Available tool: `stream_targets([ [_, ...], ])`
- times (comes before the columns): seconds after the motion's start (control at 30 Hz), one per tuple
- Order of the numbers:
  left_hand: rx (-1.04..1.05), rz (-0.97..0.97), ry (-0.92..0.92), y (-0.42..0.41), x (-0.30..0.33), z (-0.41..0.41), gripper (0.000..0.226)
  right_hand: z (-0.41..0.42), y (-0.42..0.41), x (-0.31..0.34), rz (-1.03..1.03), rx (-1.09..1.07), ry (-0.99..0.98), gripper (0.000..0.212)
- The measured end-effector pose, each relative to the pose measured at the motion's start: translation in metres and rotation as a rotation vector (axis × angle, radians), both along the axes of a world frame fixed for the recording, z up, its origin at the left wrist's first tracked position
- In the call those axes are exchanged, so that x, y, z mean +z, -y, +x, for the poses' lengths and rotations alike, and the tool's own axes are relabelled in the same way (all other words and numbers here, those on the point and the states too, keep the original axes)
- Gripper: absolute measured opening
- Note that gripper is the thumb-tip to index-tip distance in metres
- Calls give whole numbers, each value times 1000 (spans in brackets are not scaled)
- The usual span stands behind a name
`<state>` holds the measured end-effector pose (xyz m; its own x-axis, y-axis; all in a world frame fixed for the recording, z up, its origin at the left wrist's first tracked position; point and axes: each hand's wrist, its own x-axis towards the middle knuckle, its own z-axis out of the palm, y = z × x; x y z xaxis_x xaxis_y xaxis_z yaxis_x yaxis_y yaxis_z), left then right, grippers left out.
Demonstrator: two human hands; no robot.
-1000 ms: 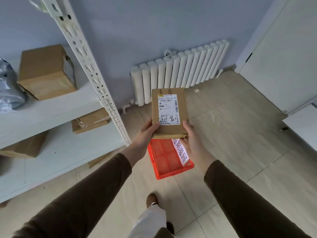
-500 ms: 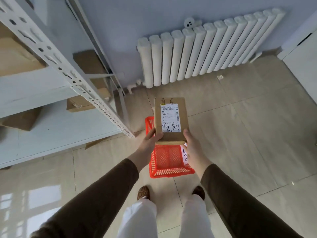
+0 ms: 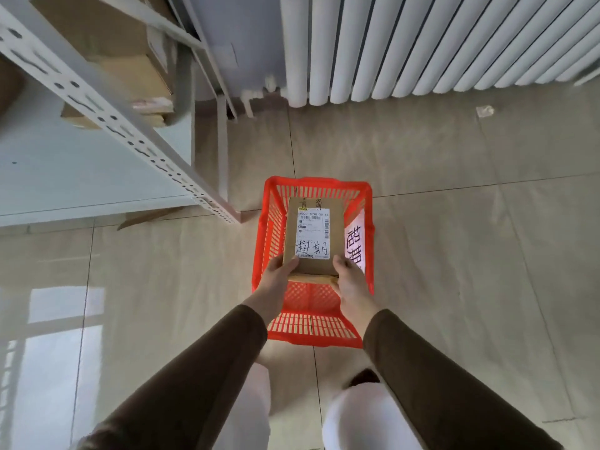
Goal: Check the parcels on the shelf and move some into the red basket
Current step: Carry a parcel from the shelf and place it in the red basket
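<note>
Parcel [image 3: 313, 235] over the red basket [image 3: 263, 241]
Both hands' fingers [image 3: 341, 264] pinch its near corners (label up); lower it level before letting go.

Parcel storeroom: shelving [image 3: 107, 125], boxes [image 3: 136, 79]

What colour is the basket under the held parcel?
Red basket, slotted mesh walls; head view.

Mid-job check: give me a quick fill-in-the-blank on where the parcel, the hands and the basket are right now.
1. The parcel is held by ____ hands.
2. It hangs over the ____ basket.
3. The basket stands on the ____, beside the shelf.
4. The left hand and right hand have their grip on the parcel's ____ end, the one closest to the person.

Missing words: both; red; floor; near
</note>
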<state>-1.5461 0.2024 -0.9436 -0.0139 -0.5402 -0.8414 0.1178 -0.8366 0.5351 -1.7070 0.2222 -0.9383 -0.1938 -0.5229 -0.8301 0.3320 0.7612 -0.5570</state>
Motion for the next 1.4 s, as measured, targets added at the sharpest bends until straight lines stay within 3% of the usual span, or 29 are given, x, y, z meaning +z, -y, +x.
stream_targets([
  [0.23,41,-14,23,29,-133,5,32,13,27,-140,1,41,-27,24],
  [0.57,95,-16,70,56,-257,0,39,10,58,-256,-39,57,85,20],
  [0.9,18,-21,124,57,-270,8,37,-22,63,-285,-84,328,144,36],
  [1.13,33,-20,172,47,-264,-4,40,-40,74,-280,-76,428,105,13],
  [1.4,36,13,133,37,-258,-17,46,-52,81,-277,-76,427,80,30],
])
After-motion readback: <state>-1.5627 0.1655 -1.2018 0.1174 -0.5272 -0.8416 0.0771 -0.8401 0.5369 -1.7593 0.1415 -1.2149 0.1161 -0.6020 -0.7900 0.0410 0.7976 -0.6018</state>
